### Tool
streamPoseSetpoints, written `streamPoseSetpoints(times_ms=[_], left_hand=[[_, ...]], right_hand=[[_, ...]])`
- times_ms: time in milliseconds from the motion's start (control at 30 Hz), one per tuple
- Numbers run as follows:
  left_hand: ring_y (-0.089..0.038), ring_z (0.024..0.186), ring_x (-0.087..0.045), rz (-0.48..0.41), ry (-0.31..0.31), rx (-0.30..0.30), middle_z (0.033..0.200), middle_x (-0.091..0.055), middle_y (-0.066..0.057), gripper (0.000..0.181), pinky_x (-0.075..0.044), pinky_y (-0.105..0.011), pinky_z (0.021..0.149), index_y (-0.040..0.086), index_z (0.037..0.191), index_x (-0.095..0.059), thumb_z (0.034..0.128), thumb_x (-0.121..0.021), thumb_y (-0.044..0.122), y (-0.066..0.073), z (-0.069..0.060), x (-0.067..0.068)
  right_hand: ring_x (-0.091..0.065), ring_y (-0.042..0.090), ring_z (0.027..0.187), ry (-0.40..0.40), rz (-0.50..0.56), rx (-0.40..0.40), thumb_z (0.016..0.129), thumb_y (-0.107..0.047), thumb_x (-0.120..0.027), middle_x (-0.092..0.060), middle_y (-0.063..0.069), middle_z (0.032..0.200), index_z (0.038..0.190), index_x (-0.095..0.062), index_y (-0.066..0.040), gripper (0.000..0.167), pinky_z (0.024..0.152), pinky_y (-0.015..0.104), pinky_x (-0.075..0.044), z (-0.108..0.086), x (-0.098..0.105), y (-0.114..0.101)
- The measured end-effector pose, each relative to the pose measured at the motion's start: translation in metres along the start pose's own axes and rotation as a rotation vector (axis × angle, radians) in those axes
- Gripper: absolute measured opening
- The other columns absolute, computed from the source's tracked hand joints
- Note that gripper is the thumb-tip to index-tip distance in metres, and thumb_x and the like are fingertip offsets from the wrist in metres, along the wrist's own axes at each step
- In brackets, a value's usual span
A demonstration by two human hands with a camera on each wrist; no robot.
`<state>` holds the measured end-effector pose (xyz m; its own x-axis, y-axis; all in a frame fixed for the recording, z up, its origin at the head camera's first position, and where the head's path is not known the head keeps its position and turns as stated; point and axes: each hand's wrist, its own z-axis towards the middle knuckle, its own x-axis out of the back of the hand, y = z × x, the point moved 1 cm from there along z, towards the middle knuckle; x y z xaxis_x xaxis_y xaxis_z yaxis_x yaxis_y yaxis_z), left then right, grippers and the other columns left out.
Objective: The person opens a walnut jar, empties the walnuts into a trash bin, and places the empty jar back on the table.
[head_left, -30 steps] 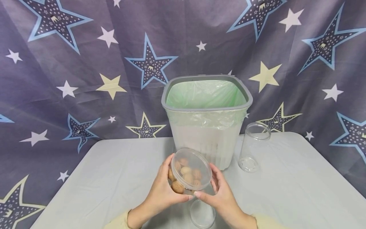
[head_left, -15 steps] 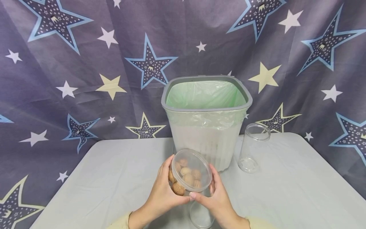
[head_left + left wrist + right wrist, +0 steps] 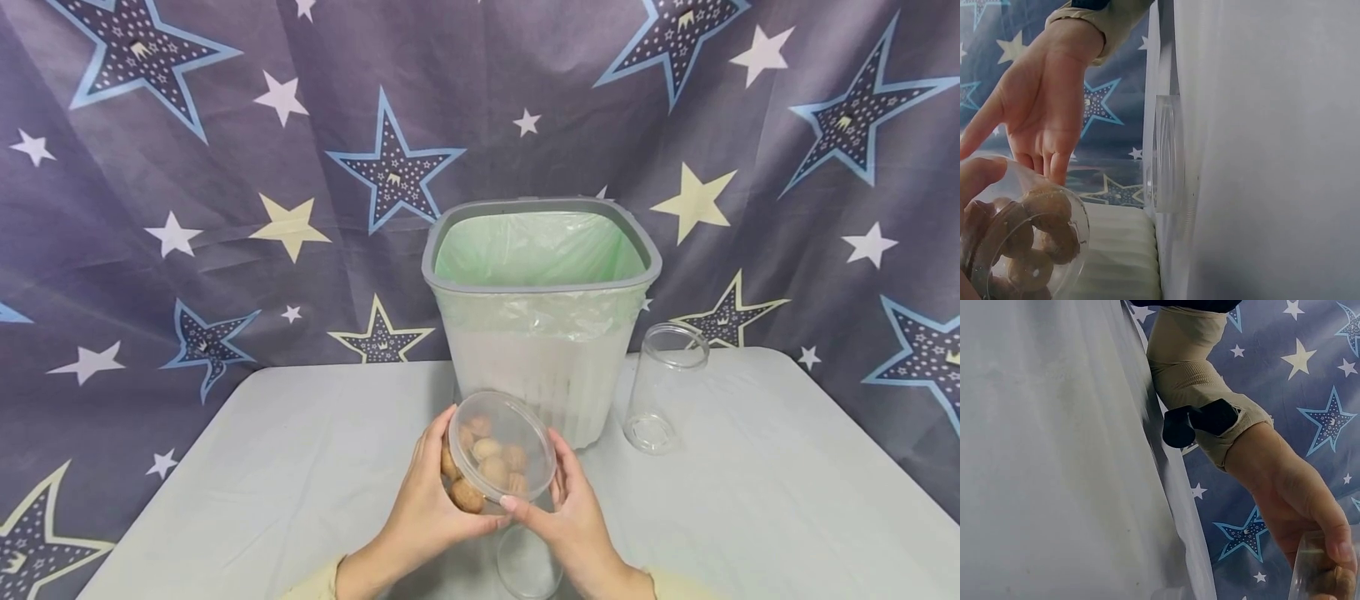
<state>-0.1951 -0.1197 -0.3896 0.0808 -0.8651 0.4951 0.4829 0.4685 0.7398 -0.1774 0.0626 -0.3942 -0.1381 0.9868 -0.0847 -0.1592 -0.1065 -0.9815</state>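
Note:
A clear plastic jar (image 3: 489,506) of walnuts (image 3: 467,495) is tilted above the table, its round translucent lid (image 3: 546,467) facing up toward the head camera. My left hand (image 3: 420,496) grips the jar's left side, thumb along the near side. From the right, my right hand (image 3: 573,517) holds it too, its thumb at the lid's lower edge and its fingers behind the jar. The left wrist view has the walnuts (image 3: 1030,269) close up with the right hand (image 3: 1047,100) beyond. In the right wrist view, the left hand (image 3: 1300,494) holds the jar at the lower right edge.
Behind the jar stands a white bin (image 3: 540,358) with a grey rim and a green liner bag. An uncovered clear jar (image 3: 651,400) stands right of it. A round clear plastic piece (image 3: 528,575) sits on the grey table (image 3: 300,467), partly behind the right hand. Star-patterned cloth (image 3: 300,150) hangs at the back.
The right hand has shifted slightly left, its thumb sliding a little up and left along the jar. The jar and the left hand have barely moved.

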Motion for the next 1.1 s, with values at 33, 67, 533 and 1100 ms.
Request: streamPoseSetpoints(times_ms=[33, 67, 533, 1100], left_hand=[[-0.025, 0.125, -0.040, -0.004, -0.001, 0.004, 0.142, -0.036, -0.007, 0.120, -0.038, -0.054, 0.098, 0.022, 0.148, -0.022, 0.0518, -0.091, 0.041, 0.000, 0.000, 0.000], [-0.025, 0.125, -0.040, -0.010, -0.004, 0.008, 0.142, -0.036, -0.007, 0.120, -0.037, -0.054, 0.099, 0.022, 0.148, -0.022, 0.0517, -0.091, 0.040, 0.000, 0.000, 0.000], [-0.022, 0.125, -0.041, -0.072, -0.100, -0.003, 0.143, -0.035, -0.003, 0.123, -0.035, -0.055, 0.099, 0.025, 0.148, -0.022, 0.0487, -0.093, 0.036, 0.001, 0.002, 0.011], [-0.018, 0.123, -0.046, -0.166, -0.296, -0.092, 0.138, -0.046, 0.005, 0.118, -0.037, -0.041, 0.102, 0.027, 0.146, -0.024, 0.0506, -0.093, 0.034, 0.005, 0.005, 0.023]], right_hand=[[-0.008, 0.038, 0.142, 0.003, -0.002, 0.007, 0.077, -0.014, -0.077, -0.013, 0.026, 0.153, 0.146, -0.013, 0.004, 0.096, 0.112, 0.044, -0.010, 0.000, 0.000, 0.000], [-0.009, 0.037, 0.142, 0.006, -0.004, 0.010, 0.076, -0.014, -0.077, -0.014, 0.026, 0.153, 0.146, -0.014, 0.003, 0.096, 0.112, 0.042, -0.011, 0.000, 0.001, 0.000], [-0.021, 0.032, 0.140, -0.066, 0.020, 0.100, 0.075, -0.009, -0.077, -0.025, 0.021, 0.151, 0.146, -0.021, 0.001, 0.091, 0.103, 0.011, -0.025, 0.002, 0.012, 0.004], [-0.040, 0.014, 0.132, -0.347, 0.168, 0.395, 0.075, -0.009, -0.078, -0.035, 0.019, 0.146, 0.144, -0.022, 0.009, 0.091, 0.107, 0.021, -0.030, 0.007, 0.035, 0.011]])
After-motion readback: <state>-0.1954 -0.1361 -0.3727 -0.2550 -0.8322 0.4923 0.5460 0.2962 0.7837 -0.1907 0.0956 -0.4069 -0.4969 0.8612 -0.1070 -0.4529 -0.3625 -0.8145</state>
